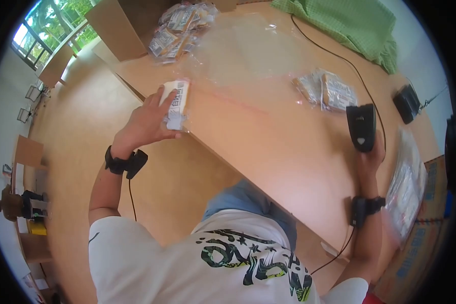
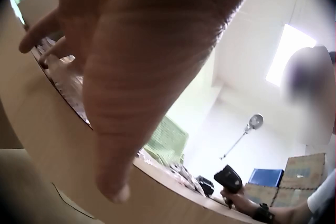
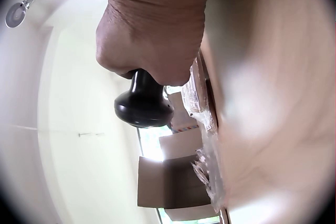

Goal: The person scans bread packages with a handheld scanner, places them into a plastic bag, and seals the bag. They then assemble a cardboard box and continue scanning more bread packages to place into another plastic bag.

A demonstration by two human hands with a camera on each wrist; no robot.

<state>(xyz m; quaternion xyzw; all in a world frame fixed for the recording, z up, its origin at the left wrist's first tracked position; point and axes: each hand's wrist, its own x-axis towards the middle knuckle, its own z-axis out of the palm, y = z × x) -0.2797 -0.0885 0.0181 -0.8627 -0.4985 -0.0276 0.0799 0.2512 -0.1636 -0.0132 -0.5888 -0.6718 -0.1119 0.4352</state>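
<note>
In the head view, my left hand (image 1: 149, 116) rests at the table's near edge with its fingers over a flat packet (image 1: 179, 101) in clear plastic. The packet carries a white printed label with a barcode. From the left wrist, the thumb (image 2: 113, 182) points downward, apart from the other fingers, and the palm hides much of the packet. On the right, my right hand (image 1: 372, 154) grips a black handheld barcode scanner (image 1: 361, 126) by its handle, above the table. Its rounded black head (image 3: 144, 111) sticks out beyond the fist in the right wrist view.
Several bagged packets (image 1: 180, 30) are heaped at the far left, beside a cardboard box (image 1: 114, 30). More packets (image 1: 337, 92) lie near the scanner. A black stand (image 1: 406, 104), a cable (image 1: 334, 53), green cloth (image 1: 349, 25), and plastic bags (image 1: 408, 182) line the back and right.
</note>
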